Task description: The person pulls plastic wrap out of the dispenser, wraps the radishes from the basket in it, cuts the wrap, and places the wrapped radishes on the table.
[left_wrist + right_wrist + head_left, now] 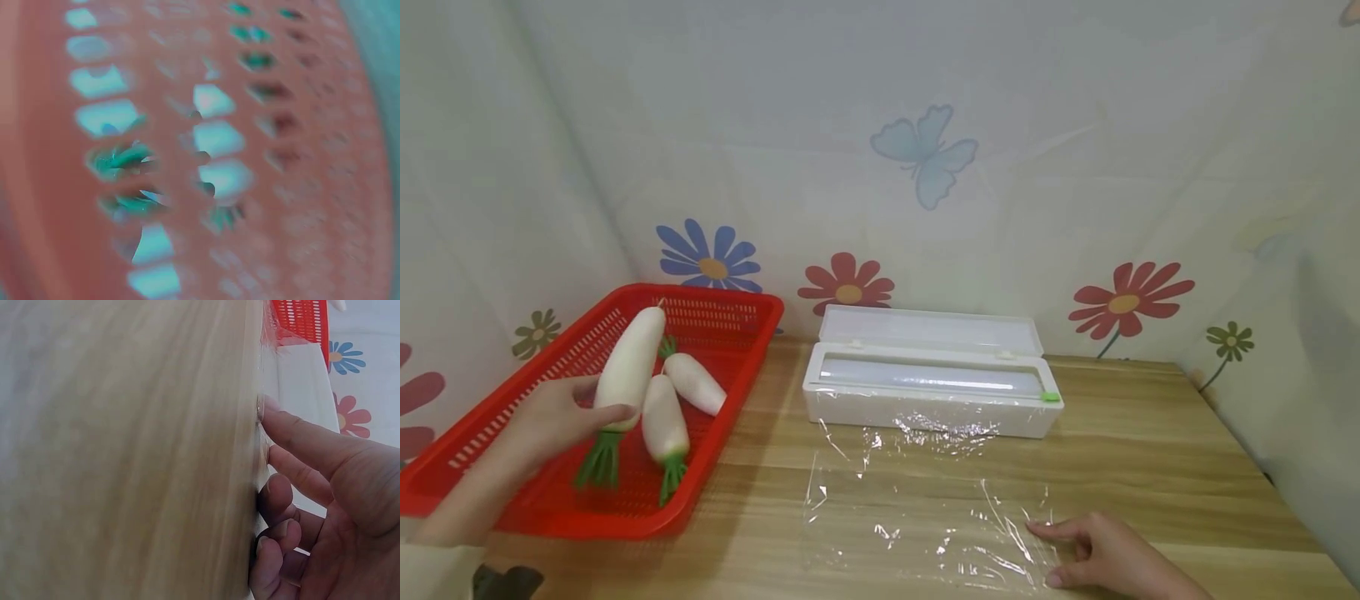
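Observation:
My left hand (553,417) grips a large white radish (628,367) with green stalk stubs, its thumb lying across the lower end. The radish is held tilted over a red plastic basket (767,333), where two smaller white radishes (665,417) lie. In the left wrist view the basket's slotted wall (37,156) fills the picture and hides the hand. A sheet of clear cling film (925,517) lies spread on the wooden table. At its right edge my right hand (1112,554) rests, thumb and index fingertips spread apart and touching the film, other fingers bent under.
A white cling film dispenser (925,412) stands at the back middle, lid raised, with a film roll (925,375) inside and a green slider (1049,397) at its right end. Behind the wooden table (1150,450) hangs a curtain (1037,208) printed with flowers and a butterfly.

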`<act>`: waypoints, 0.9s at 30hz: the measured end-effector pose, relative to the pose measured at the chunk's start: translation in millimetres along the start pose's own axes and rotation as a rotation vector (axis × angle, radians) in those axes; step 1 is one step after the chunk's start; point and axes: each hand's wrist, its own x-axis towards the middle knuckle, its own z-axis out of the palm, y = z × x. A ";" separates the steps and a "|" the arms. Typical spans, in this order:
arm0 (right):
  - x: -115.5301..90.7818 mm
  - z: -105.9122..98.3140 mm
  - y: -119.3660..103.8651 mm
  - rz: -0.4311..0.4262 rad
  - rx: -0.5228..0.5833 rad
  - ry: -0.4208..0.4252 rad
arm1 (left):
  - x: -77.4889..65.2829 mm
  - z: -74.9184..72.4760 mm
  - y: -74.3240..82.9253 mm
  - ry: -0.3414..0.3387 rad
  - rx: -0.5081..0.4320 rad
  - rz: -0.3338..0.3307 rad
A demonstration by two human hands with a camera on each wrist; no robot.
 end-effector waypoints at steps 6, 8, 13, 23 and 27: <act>-0.5 0.3 0.8 0.015 0.026 -0.008 | -23.0 10.6 46.2 0.093 0.017 0.154; -0.8 0.3 1.3 0.002 0.023 -0.004 | -31.2 16.0 62.3 0.109 -0.003 0.211; -0.6 -0.1 2.0 -0.024 0.007 0.005 | -51.5 31.3 99.2 0.151 -0.048 0.321; 0.7 -0.6 0.2 0.005 0.010 -0.004 | -76.1 77.7 150.7 0.167 -0.121 0.599; 0.2 -0.6 0.7 0.003 0.011 -0.005 | -73.6 102.5 163.8 0.048 -0.169 0.677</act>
